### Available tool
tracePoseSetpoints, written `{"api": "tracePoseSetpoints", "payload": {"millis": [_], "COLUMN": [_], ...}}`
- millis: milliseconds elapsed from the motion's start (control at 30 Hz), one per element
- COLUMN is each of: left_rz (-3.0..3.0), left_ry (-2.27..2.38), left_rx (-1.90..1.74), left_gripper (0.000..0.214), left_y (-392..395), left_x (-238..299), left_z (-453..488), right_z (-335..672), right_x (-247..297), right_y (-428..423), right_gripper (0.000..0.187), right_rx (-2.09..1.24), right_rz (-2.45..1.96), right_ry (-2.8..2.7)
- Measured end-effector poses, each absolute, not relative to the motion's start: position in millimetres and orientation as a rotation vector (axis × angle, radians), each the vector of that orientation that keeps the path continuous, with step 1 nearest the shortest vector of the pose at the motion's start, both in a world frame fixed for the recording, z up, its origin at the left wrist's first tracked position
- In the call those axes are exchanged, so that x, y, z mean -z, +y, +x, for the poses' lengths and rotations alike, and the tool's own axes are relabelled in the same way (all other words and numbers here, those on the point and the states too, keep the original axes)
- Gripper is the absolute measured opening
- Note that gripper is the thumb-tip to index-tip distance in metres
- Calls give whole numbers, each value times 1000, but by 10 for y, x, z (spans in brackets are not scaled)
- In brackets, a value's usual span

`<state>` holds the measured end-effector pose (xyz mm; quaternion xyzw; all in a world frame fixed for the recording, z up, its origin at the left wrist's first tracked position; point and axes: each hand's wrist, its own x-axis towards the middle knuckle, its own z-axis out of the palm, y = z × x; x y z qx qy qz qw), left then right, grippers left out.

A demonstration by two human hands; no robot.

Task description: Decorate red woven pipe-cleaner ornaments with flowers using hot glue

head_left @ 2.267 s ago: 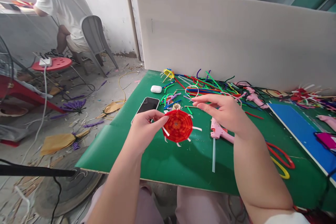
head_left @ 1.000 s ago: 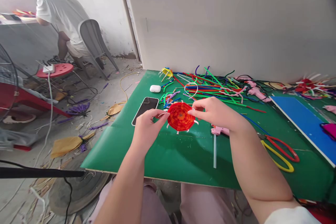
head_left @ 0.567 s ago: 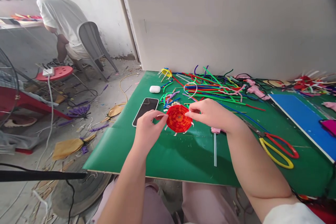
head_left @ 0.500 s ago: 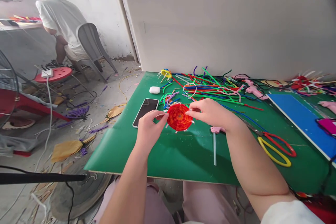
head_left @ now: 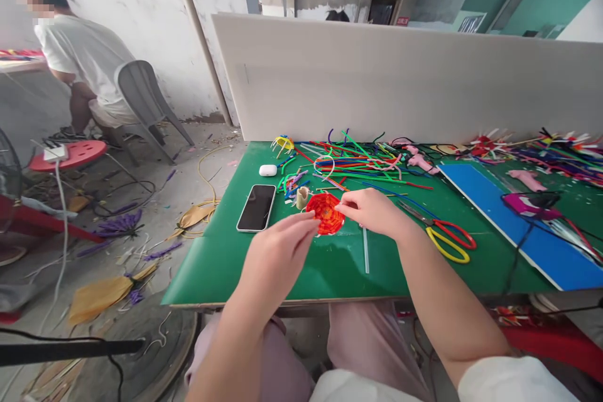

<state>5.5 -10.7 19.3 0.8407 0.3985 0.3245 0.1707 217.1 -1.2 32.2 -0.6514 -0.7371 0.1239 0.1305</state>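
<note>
A small round red-orange woven disc point(head_left: 326, 213), which looks made of fuzzy pipe cleaners, is held just above the green table. My right hand point(head_left: 370, 210) pinches its right edge between thumb and fingertips. At the left edge, the fingers of my left hand point(head_left: 282, 248) are pressed together on the rim; the thumb there is mostly hidden. Right behind the disc stands a small beige roll point(head_left: 302, 197). A clear glue stick point(head_left: 366, 251) juts out below my right wrist, its upper end covered. Scissors point(head_left: 445, 235) with red and yellow handles lie right of my right forearm.
A phone point(head_left: 256, 208) and a white earbud case point(head_left: 268, 170) lie at the left. Loose coloured pipe cleaners point(head_left: 362, 163) spread along the back, below a pale upright panel point(head_left: 400, 81). A blue board point(head_left: 509, 226) lies at the right. A person point(head_left: 89, 63) sits far left.
My view has tilted up and turned a little right. The left hand has rolled over, its back now upward, fingers across the disc's left edge. The beige roll behind the disc has come into sight.
</note>
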Motion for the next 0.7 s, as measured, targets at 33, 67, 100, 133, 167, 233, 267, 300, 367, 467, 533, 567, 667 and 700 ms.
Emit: {"api": "tracePoseSetpoints", "payload": {"millis": [33, 67, 100, 133, 167, 233, 267, 300, 367, 467, 533, 567, 667, 700], "left_rz": [2484, 2561, 2626, 2682, 2721, 2769, 2783, 2794, 2812, 2784, 2744, 2725, 2563, 2445], "left_ry": [1150, 1194, 1247, 1299, 1343, 1391, 1397, 1385, 1341, 1337, 1282, 1174, 757, 729], "left_rx": [-818, -737, -675, -617, -571, -497, -478, -467, -470, -513, -564, -595, -684, -755], "left_gripper": [27, 28, 29, 29, 30, 32, 32, 31, 28, 26, 28, 29, 32, 29], "left_y": [-172, -227, -275, -317, -352, -410, -434, -454, -496, -622, -780, -875, -1122, -1161], "left_x": [-214, -228, -237, -244, -249, -259, -262, -265, -270, -306, -371, -413, -486, -465], "left_z": [124, 198, 272, 342, 407, 518, 569, 620, 724, 855, 851, 803, 476, 339], "right_z": [2163, 2163, 2170, 2184, 2204, 2253, 2279, 2304, 2354, 2445, 2534, 2589, 2770, 2822], "right_x": [-346, -369, -391, -413, -434, -477, -497, -515, -545, -559, -539, -518, -395, -330], "right_y": [-65, -120, -177, -235, -293, -407, -461, -511, -601, -707, -765, -793, -887, -920], "right_gripper": [34, 34, 34, 33, 32, 31, 30, 30, 30, 30, 30, 30, 32, 32], "right_rx": [-312, -278, -261, -252, -242, -199, -178, -158, -139, -146, -157, -163, -254, -335], "right_rz": [-1903, -1910, -1911, -1910, -1907, -1906, -1908, -1911, -1916, -1921, -1921, -1919, -1883, -1857], "right_ry": [-2156, -2166, -2170, -2169, -2167, -2175, -2184, -2195, -2209, -2204, -2181, -2159, -2045, -1979]}}
